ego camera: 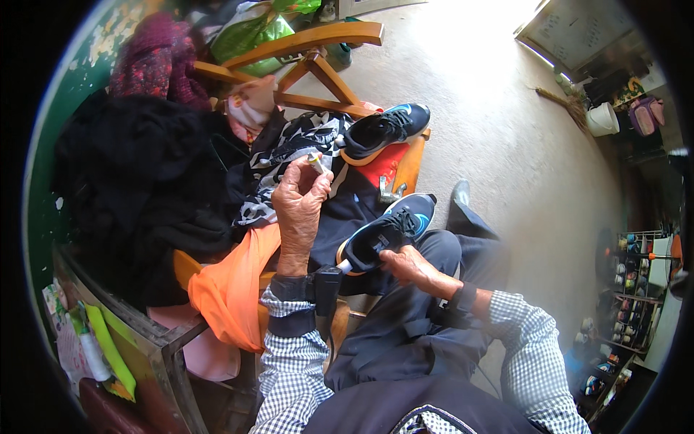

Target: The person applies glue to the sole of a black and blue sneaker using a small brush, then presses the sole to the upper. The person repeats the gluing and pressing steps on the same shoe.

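Note:
My left hand [301, 203] is raised and pinches a small white tube [317, 163] between thumb and fingers. My right hand [415, 266] grips the collar of a dark blue sneaker [387, 236] with black laces, which lies by my knee. A second dark sneaker [385, 133] rests farther off on a red cloth [382, 165] over the wooden chair. A metal clamp-like tool [391, 191] lies between the two shoes. Black, white and patterned cloths spread beneath and beside my left hand.
The wooden chair's curved arm [314, 40] stands ahead. Dark clothes [146, 163] are heaped at the left, near an orange cloth [233, 290] and a metal-framed table [168, 336]. A broom [564, 106], a white bucket [602, 119] and a rack of spools [631, 287] stand at the right.

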The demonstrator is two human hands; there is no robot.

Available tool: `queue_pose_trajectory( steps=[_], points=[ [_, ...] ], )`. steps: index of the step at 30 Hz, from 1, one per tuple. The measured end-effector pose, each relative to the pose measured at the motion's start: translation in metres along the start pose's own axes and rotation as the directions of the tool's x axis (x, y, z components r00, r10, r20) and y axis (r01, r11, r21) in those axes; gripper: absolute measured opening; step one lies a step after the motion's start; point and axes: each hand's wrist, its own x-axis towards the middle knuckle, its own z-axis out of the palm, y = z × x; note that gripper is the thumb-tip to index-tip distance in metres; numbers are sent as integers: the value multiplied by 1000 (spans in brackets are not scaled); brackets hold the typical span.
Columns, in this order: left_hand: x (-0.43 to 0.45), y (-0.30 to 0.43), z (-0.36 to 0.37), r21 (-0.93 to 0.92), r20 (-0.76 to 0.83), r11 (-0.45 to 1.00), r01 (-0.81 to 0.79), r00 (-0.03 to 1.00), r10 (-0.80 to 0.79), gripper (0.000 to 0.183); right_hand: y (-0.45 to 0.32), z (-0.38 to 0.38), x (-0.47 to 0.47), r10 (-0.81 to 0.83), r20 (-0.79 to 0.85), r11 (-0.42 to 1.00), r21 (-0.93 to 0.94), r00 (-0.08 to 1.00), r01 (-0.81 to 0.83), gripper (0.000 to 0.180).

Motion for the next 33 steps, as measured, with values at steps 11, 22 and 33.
queue_pose_trajectory(
  steps=[11, 22, 33],
  points=[
    [-1, -1, -1, 57, -63, 998, -21, 998, 24, 25, -62, -58, -22, -92, 199, 850, -495, 976, 181, 27],
    [-6, 9, 1, 170, -29, 984, -55, 998, 61, 33, -128, -27, 131, -448, -49, 382, -913, 892, 142, 24],
    [-9, 9, 6, 405, -29, 904, -136, 986, 161, 35, -102, -4, 191, -307, 176, 246, -935, 935, 257, 24]
  ],
)
